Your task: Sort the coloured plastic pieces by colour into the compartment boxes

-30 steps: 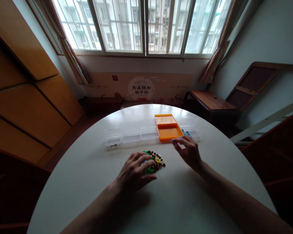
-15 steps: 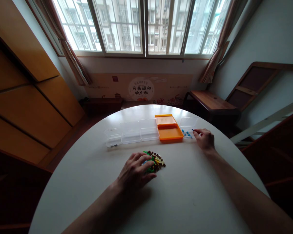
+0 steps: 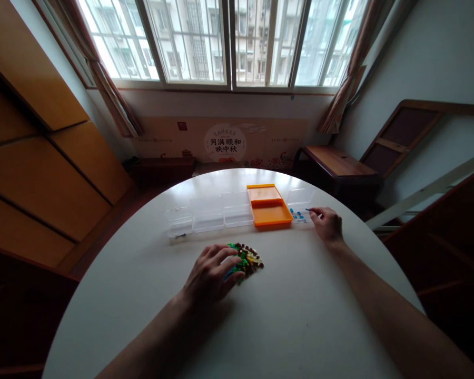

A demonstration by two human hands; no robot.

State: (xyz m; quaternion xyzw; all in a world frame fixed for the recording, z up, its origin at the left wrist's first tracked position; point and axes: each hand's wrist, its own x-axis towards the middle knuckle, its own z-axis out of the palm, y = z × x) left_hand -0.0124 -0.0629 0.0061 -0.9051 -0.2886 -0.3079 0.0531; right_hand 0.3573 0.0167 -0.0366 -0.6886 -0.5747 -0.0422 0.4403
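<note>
My left hand (image 3: 209, 273) lies on the round white table (image 3: 292, 321) with its fingers spread on the left side of a small pile of mixed coloured pieces (image 3: 248, 259). My right hand (image 3: 327, 224) reaches to the far right, fingers pinched on a small dark piece at the edge of a clear box (image 3: 300, 206) that holds several blue pieces. An open orange box (image 3: 269, 208) stands just left of that box.
A row of clear plastic boxes (image 3: 209, 218) runs left of the orange box. Beyond the table are a window, a low wooden bench (image 3: 335, 160) at the right and wooden cabinets (image 3: 43, 173) at the left.
My right hand went from the front of the orange box to the clear box at the right, carrying a small piece. My left hand stayed on the pile.
</note>
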